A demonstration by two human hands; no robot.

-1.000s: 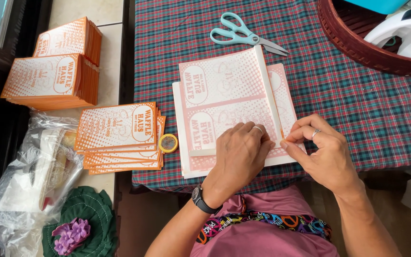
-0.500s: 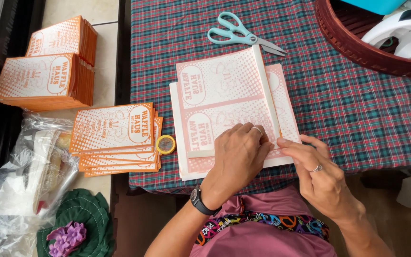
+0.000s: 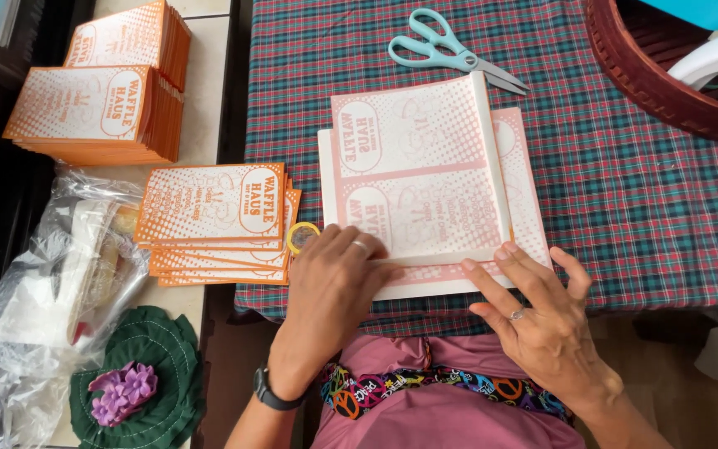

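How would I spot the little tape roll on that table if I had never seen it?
Start at the plaid tablecloth and go to its left edge, beside the left hand. There, against the fanned pile of orange printed bags, lies the small tape roll. It is the only yellow ring among flat paper things.

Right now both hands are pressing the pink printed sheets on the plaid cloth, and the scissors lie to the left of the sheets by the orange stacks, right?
Not quite. In the head view the scissors lie beyond the pink sheets, at their far edge. Both hands, left and right, do press the sheets.
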